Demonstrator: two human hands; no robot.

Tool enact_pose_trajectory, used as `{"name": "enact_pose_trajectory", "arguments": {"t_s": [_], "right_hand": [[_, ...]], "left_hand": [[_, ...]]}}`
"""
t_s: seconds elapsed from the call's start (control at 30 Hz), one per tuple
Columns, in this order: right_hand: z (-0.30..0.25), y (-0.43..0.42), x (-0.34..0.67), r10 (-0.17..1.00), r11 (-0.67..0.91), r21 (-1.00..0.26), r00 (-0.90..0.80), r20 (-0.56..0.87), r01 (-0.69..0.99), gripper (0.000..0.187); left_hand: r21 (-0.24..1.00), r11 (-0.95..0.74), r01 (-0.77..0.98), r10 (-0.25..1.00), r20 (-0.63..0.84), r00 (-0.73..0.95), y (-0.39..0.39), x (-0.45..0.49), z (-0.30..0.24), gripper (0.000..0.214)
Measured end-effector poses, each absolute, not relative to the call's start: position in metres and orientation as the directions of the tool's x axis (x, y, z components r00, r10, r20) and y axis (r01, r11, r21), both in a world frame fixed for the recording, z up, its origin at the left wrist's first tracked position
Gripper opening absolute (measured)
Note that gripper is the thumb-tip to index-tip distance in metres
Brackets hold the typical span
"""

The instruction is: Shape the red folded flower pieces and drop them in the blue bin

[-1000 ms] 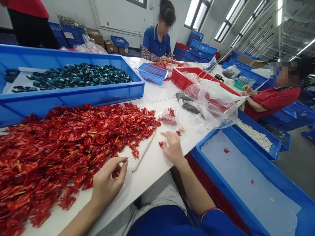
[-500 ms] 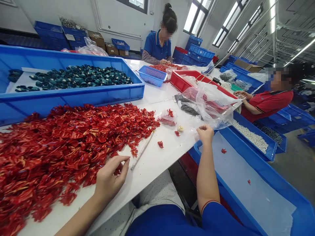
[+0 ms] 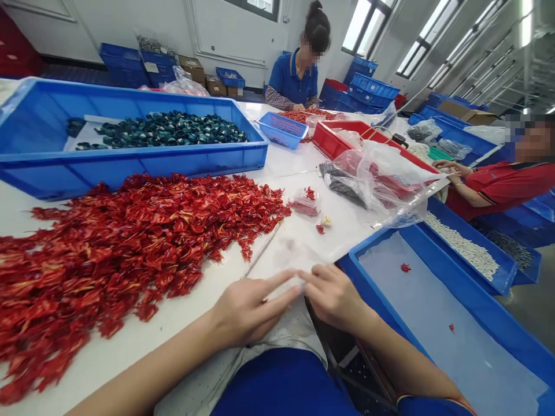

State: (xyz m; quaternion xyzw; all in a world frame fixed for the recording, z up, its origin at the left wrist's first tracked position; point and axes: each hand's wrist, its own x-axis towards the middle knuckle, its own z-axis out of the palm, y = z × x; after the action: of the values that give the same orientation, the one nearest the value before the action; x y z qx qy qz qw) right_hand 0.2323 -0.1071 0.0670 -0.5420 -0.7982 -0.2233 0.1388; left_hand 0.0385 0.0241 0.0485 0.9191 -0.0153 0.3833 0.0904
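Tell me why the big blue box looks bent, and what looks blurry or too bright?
In the head view, the wide lens stretches and tilts the blue crate, the windows glare white, and the left hand and right hand look slightly soft.

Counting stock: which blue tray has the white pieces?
The narrow blue tray at right, beside the sheet-lined tray, holds the small white pieces; the lined tray has a few red pieces, the big left tray dark teal ones.

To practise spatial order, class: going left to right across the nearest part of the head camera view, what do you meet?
heap of red fabric pieces → left hand → right hand → blue tray
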Motion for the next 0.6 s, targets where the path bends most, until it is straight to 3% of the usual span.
{"name": "enact_pose_trajectory", "arguments": {"t_s": [0.07, 0.13, 0.2, 0.27, 0.43, 0.53, 0.6], "right_hand": [[0.060, -0.102, 0.221, 0.814, 0.407, 0.225, -0.463, 0.351, 0.886, 0.023], [0.058, -0.101, 0.218, 0.837, 0.429, 0.230, -0.480, 0.262, 0.874, 0.025], [0.062, -0.102, 0.217, 0.880, 0.403, 0.203, -0.439, 0.181, 0.892, 0.020], [0.068, -0.102, 0.218, 0.928, 0.338, 0.156, -0.356, 0.113, 0.928, 0.015], [0.078, -0.090, 0.215, 0.996, 0.072, 0.193, -0.058, -0.073, 0.979, 0.028], [0.079, -0.080, 0.211, 0.988, -0.010, 0.211, 0.043, -0.151, 0.977, 0.004], [0.082, -0.075, 0.209, 0.985, 0.001, 0.204, 0.034, -0.172, 0.979, 0.021]], "left_hand": [[0.182, -0.980, -0.079, 0.022, 0.494, 0.869, 0.019, 0.046, 0.055, 0.020], [0.239, -0.968, 0.082, 0.133, 0.209, 0.969, 0.017, 0.052, 0.060, 0.023], [0.235, -0.942, 0.238, 0.238, -0.028, 0.971, 0.017, 0.058, 0.065, 0.025], [0.211, -0.912, 0.353, 0.323, -0.164, 0.932, 0.017, 0.062, 0.069, 0.027], [0.210, -0.838, 0.504, 0.450, -0.255, 0.856, 0.009, 0.072, 0.074, 0.047], [0.234, -0.800, 0.553, 0.489, -0.280, 0.826, -0.001, 0.076, 0.075, 0.053], [0.258, -0.776, 0.576, 0.510, -0.282, 0.813, -0.005, 0.078, 0.076, 0.054]]}}
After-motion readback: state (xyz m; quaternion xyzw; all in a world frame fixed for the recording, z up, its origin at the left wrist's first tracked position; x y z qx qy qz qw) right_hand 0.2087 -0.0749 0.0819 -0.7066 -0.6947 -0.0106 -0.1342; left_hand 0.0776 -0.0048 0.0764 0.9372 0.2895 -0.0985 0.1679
